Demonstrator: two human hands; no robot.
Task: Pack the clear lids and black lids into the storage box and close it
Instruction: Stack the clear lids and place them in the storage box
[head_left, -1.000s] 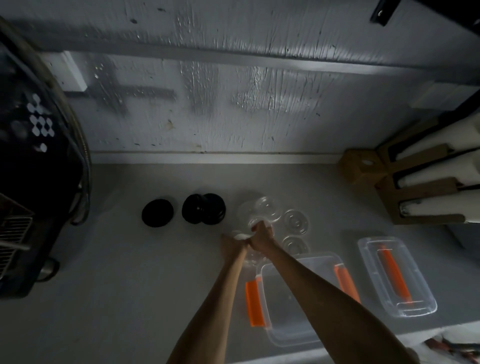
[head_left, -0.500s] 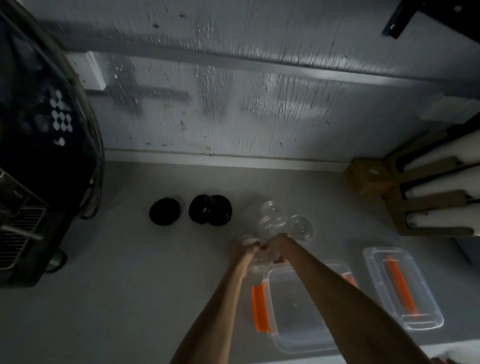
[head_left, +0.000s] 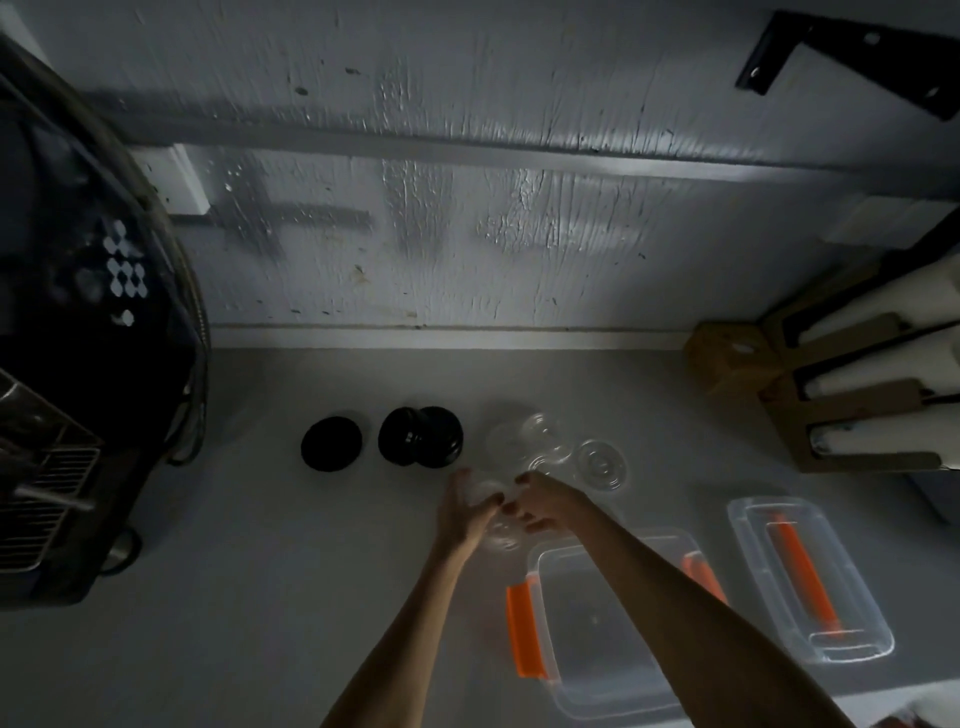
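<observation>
Nearest, storage box open, cover parked aside for loading. Just beyond, left hand and right hand curled round a gathered stack of clear lids, likely for one drop. Farther back on surface: loose clear lids, black lids.

Left hand and right hand, arms outstretched, grip clear lids

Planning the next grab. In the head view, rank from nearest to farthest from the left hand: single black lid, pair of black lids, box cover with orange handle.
From the left hand:
1. pair of black lids, just beyond it, slightly left.
2. single black lid, farther left.
3. box cover, far right on the counter.
</observation>
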